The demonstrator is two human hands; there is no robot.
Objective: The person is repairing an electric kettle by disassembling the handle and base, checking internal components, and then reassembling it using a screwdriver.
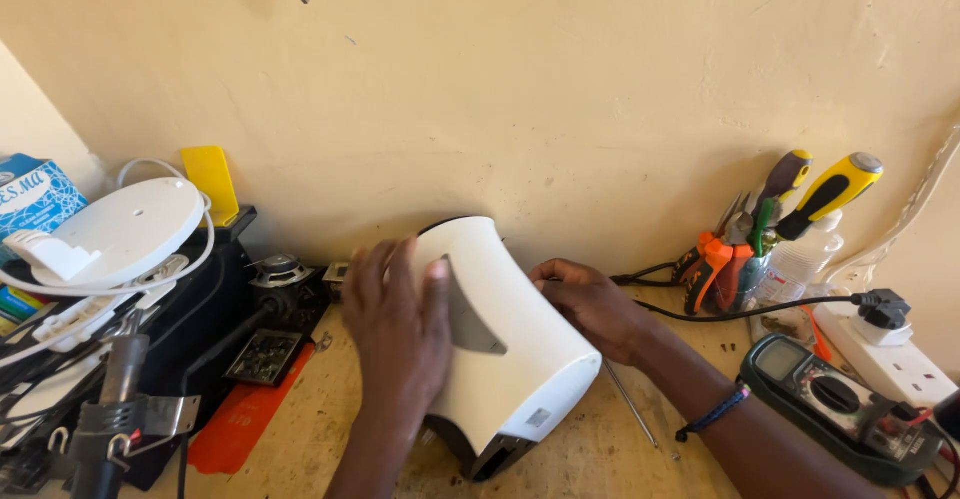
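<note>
One white kettle lies tilted at frame centre. Two hands grip it: left hand flat on its side, right hand curled behind.

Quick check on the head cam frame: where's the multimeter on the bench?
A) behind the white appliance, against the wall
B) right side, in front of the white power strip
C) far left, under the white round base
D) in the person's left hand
B: the multimeter lies at the right edge of the bench, just in front of the white power strip, while the left hand and right hand both rest on the white appliance.
</note>
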